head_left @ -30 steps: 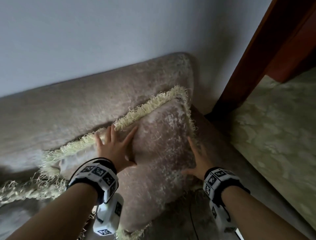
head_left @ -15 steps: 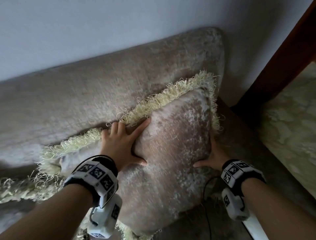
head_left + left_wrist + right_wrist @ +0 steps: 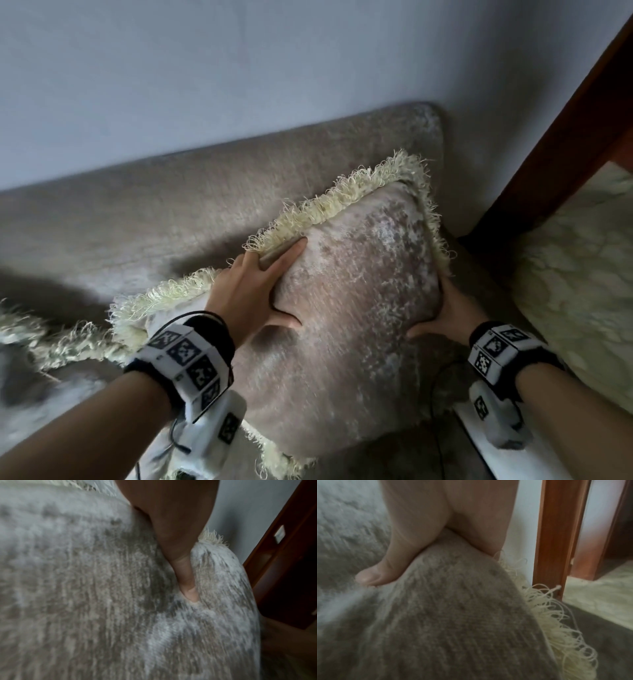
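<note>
A beige velvet cushion point(image 3: 359, 308) with a pale yellow fringe leans against the sofa back point(image 3: 171, 205) near its right end. My left hand point(image 3: 253, 287) grips the cushion's top edge, with its fingers tucked into the fringe and its thumb point(image 3: 185, 574) dug into the front face point(image 3: 85, 588). My right hand point(image 3: 448, 315) holds the right side of the cushion. Its thumb point(image 3: 385, 568) lies on the front point(image 3: 453, 615) and its fingers are hidden behind the fringed edge point(image 3: 556, 615).
A second fringed cushion point(image 3: 41, 335) lies at the far left of the sofa. A dark wooden door frame point(image 3: 565, 120) stands just right of the sofa's end, against the grey wall. A pale patterned carpet point(image 3: 582, 274) covers the floor beside it.
My left hand went from lying flat with spread fingers on the cushion's face to gripping its top edge. The cushion now stands steeper against the sofa back.
</note>
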Demonstrator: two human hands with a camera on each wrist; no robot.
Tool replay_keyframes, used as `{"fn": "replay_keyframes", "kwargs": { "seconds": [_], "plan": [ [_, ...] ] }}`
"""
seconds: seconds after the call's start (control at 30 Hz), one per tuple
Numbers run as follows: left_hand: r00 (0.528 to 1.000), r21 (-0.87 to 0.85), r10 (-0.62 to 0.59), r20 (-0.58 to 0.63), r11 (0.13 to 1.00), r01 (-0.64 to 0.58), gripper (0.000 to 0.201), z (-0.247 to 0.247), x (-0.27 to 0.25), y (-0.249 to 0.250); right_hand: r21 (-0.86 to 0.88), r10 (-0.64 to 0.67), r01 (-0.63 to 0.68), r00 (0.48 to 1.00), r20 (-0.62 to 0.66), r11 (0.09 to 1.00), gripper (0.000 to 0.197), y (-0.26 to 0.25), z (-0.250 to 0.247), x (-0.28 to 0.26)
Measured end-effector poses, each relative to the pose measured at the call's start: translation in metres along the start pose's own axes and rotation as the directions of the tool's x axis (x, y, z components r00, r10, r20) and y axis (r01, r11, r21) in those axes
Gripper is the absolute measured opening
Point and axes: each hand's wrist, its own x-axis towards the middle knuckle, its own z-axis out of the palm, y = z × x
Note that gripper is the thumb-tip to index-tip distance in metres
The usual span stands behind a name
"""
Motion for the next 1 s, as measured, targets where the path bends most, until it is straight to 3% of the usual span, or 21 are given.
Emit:
{"fn": "replay_keyframes", "kwargs": {
  "seconds": [0.23, 0.37, 0.57, 0.77, 0.87, 0.93, 1.0],
  "plan": [
    [0.977, -0.158, -0.064, -0.202, 0.987, 0.032, 0.113, -0.036, -0.040, -0.001, -0.235, -0.065, 0.059, 0.998, -0.016, 0.970, 0.134, -0.076, -0.064, -0.030],
    [0.965, -0.252, -0.174, -0.194, 0.960, 0.122, 0.114, -0.050, -0.051, -0.002, -0.406, -0.154, 0.139, 0.988, -0.003, 0.903, 0.138, -0.121, -0.090, -0.034],
    [0.950, -0.327, -0.244, -0.195, 0.929, 0.171, 0.112, -0.074, -0.061, 0.001, -0.527, -0.120, 0.106, 0.993, 0.008, 0.843, 0.131, -0.151, -0.103, -0.026],
    [0.946, -0.290, -0.300, -0.123, 0.922, 0.255, 0.117, -0.051, -0.058, -0.029, -0.511, -0.132, 0.171, 0.985, 0.111, 0.842, 0.137, -0.160, -0.072, -0.003],
    [0.939, -0.072, -0.332, -0.092, 0.942, 0.327, 0.123, -0.013, -0.055, -0.048, -0.521, -0.162, 0.212, 0.977, 0.141, 0.827, 0.145, -0.147, -0.032, 0.016],
    [0.959, 0.060, -0.279, -0.052, 0.958, 0.282, 0.127, 0.010, -0.049, -0.054, -0.528, -0.166, 0.228, 0.973, 0.163, 0.818, 0.142, -0.137, 0.005, 0.023],
    [0.970, 0.087, -0.220, 0.104, 0.974, 0.211, 0.128, 0.034, -0.043, -0.057, -0.520, -0.140, 0.202, 0.978, 0.156, 0.830, 0.145, -0.130, 0.041, 0.023]
  ]
}}
